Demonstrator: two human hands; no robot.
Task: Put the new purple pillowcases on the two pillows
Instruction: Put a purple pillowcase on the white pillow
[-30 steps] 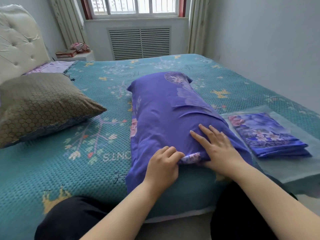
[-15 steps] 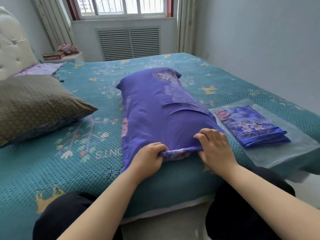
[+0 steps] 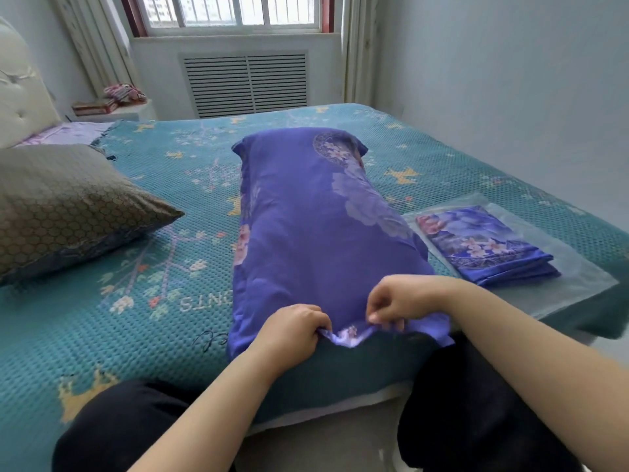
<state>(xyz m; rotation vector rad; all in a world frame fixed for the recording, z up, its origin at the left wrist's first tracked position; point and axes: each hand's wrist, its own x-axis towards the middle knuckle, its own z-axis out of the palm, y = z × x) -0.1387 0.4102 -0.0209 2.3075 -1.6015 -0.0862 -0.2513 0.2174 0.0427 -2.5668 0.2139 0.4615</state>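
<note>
A pillow in a purple flowered pillowcase point(image 3: 313, 233) lies lengthwise in the middle of the bed, its open end toward me at the bed's edge. My left hand point(image 3: 292, 327) and my right hand point(image 3: 398, 303) both pinch the loose hem of that pillowcase, a hand's width apart. A second pillow point(image 3: 68, 206) in a brown honeycomb cover rests at the left by the headboard. A folded purple pillowcase point(image 3: 483, 247) lies on a clear plastic bag point(image 3: 558, 284) at the right of the bed.
The bed carries a teal patterned cover point(image 3: 163, 335). A padded white headboard point(image 3: 20, 93) stands far left, a nightstand with books point(image 3: 105, 107) behind it. Beyond the bed are a window and a radiator grille point(image 3: 245, 85). A wall runs close along the right.
My right hand has gone from lying flat on the pillow to pinching the hem. Both hands have drawn the hem toward me, and the view has shifted slightly.
</note>
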